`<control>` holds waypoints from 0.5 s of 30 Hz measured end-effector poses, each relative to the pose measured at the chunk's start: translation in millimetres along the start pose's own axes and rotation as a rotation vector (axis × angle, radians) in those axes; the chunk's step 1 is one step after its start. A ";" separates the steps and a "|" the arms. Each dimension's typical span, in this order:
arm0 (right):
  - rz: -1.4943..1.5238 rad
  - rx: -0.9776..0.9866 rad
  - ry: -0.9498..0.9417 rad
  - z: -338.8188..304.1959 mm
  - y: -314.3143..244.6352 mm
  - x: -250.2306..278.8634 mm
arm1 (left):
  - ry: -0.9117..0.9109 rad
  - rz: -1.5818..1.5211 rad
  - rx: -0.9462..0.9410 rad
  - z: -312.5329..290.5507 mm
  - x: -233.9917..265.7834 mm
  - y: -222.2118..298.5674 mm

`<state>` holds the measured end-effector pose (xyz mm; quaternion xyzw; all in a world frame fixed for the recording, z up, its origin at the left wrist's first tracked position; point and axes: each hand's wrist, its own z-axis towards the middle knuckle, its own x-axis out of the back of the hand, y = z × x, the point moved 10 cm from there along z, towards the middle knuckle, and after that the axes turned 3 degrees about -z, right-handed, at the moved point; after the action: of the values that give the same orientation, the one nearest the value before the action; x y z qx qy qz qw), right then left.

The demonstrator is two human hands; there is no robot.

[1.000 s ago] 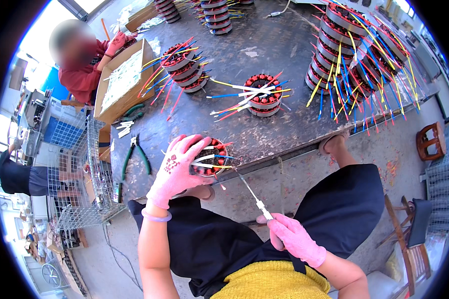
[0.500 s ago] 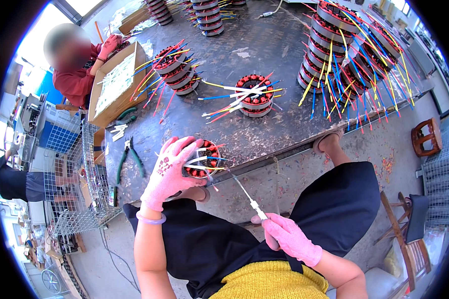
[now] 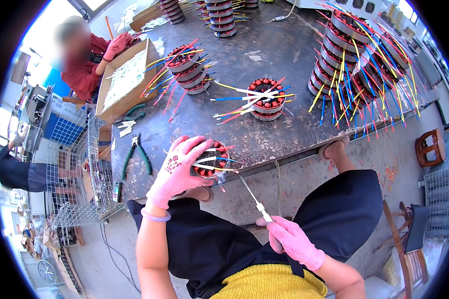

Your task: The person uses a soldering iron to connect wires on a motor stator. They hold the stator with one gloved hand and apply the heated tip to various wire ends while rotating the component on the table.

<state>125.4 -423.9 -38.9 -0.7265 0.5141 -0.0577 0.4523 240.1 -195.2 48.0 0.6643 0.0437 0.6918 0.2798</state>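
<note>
My left hand (image 3: 177, 167), in a pink glove, is closed around a motor stator (image 3: 223, 163) with red windings at the table's near edge. Wires in white sleeves stick out of it to the right, with blue, red and yellow ends. My right hand (image 3: 294, 241), also gloved in pink, grips what looks like a soldering iron (image 3: 260, 206) by its handle. The iron's thin metal shaft slants up to the left, its tip close to a wire end; whether they touch I cannot tell. Another stator (image 3: 267, 113), with crossed white sleeves, sits farther back on the table.
Stacked stators (image 3: 187, 72) with coloured wires stand behind, and taller stacks (image 3: 334, 65) to the right. Green-handled pliers (image 3: 145, 162) lie left, near short white sleeves (image 3: 126, 128) and a cardboard box (image 3: 134, 94). A person in a red sleeve (image 3: 82, 79) works beyond. A wooden stool (image 3: 429, 148) stands right.
The whole view has shifted slightly, so everything appears a little farther right and lower. Both hands keep their grips, and the iron's tip stays close to the wire end.
</note>
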 end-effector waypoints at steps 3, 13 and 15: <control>-0.028 0.005 0.010 -0.3 -0.5 0.5 | 0.009 0.014 -0.009 -0.6 0.5 0.4; 0.029 0.017 -0.012 0.9 2.7 0.3 | -0.001 0.010 0.008 1.6 0.2 1.5; -0.005 0.031 -0.022 -0.1 -2.3 -2.5 | -0.011 0.027 0.033 0.3 0.7 1.5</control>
<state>125.8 -421.8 -36.2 -0.7213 0.5062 -0.0590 0.4691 239.9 -196.3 49.4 0.6732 0.0445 0.6908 0.2598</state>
